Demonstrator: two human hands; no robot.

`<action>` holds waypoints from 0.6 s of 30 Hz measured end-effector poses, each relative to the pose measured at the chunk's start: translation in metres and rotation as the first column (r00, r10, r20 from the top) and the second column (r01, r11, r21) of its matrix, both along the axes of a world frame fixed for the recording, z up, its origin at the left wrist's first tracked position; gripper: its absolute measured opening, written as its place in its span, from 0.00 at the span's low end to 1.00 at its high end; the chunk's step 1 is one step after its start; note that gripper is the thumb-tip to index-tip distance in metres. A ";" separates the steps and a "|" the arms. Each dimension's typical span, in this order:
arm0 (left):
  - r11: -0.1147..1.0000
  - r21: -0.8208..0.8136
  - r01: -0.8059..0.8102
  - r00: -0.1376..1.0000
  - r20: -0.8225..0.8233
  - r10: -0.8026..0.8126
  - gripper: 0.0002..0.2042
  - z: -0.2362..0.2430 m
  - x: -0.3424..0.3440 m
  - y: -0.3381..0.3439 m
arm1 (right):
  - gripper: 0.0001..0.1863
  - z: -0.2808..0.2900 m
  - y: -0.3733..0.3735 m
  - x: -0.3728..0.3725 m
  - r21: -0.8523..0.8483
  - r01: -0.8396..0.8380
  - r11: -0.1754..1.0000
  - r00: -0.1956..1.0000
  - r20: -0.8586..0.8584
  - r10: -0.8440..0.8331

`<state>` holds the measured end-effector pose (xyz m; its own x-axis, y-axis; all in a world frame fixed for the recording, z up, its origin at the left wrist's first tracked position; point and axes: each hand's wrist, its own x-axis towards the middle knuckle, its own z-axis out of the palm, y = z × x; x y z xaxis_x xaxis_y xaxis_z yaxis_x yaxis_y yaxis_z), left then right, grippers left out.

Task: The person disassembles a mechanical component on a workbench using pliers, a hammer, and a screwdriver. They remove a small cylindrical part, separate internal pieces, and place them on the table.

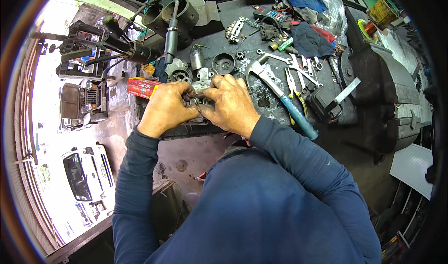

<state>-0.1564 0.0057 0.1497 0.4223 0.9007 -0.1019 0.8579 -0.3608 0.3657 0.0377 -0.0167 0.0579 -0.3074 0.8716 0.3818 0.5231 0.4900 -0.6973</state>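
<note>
A small round metal part [194, 101], ringed and hollow at its centre, is worked by 2 bare hands at the near edge of a cluttered surface [229, 11]. Large white capitals, with smaller lettering beneath, are carried on a red box [140, 87] set just beside the left hand [165, 105]. Small light and coloured markings are borne by a dark handheld device [272, 15] toward the far side, but its print is too small to be read.

The small part, dull grey and darkened at the rim, is held low over a pale grey metal housing [201, 84], which is largely covered by the hands. It is grasped between the thumb and bent fingers of the left hand. The fingers of the right hand [232, 103] are curled in close from the other side; whether the part is gripped by them or merely touched cannot be told. Both fingertips and knuckles are marked by dark grime.

Beyond the hands, a slotted round casting [178, 69], a metal cylinder [196, 58], a round metal cup [224, 63] and a small gear [240, 55] are grouped. To the right, a blue-handled hammer [270, 83], yellow-handled pliers [295, 93] and several wrenches [280, 59] are laid out.
</note>
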 end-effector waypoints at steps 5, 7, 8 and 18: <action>0.993 0.090 0.072 0.997 0.012 -0.074 0.18 -0.011 -0.002 0.005 | 0.19 0.000 0.001 0.004 -0.006 -0.023 1.000 1.000 -0.015 0.023; 0.991 0.092 0.100 0.994 0.027 -0.103 0.18 -0.014 -0.001 0.006 | 0.19 0.000 0.003 0.005 -0.032 -0.036 0.999 0.999 -0.005 0.036; 0.993 0.073 0.094 0.995 0.023 -0.096 0.18 -0.013 -0.001 0.006 | 0.19 0.000 0.004 0.005 -0.052 -0.049 0.997 0.999 -0.003 0.048; 0.995 -0.100 -0.013 1.000 -0.017 0.012 0.15 0.014 0.000 0.005 | 0.21 -0.007 0.008 0.003 -0.080 -0.058 0.995 0.994 -0.095 0.050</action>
